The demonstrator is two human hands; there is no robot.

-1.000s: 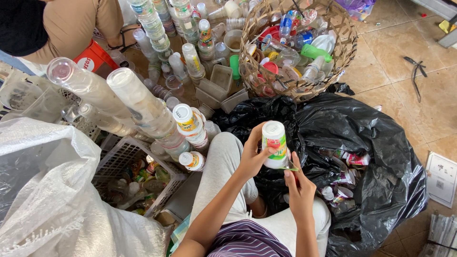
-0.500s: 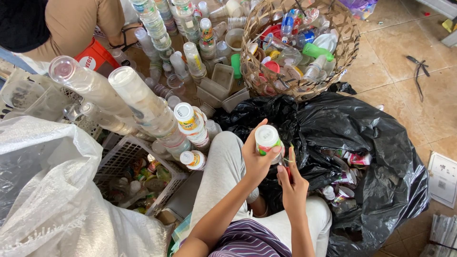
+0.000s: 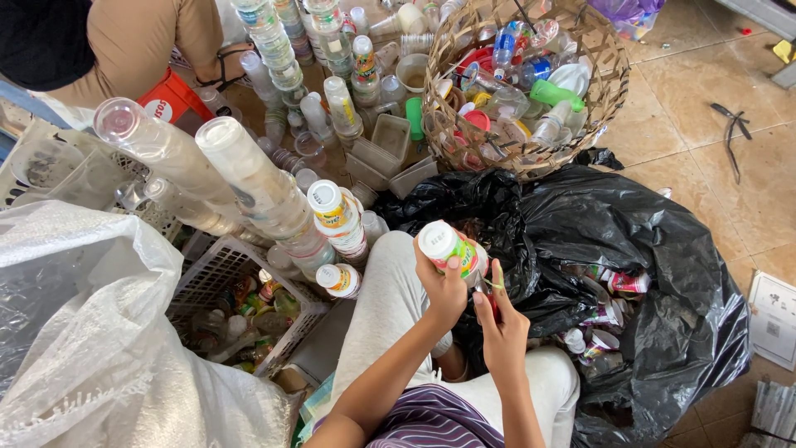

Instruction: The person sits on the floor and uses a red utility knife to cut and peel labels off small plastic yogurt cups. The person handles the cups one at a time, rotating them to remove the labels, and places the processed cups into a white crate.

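Over black bag: left hand grips cup; right hand pinches its label.

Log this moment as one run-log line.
left hand: holds plastic cup | right hand: at cup's label | below: black bag

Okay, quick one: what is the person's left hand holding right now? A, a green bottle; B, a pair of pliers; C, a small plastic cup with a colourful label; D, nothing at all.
C: the left hand is wrapped around a small white cup with a colourful label, held over the black bag, while the right hand works at its side.
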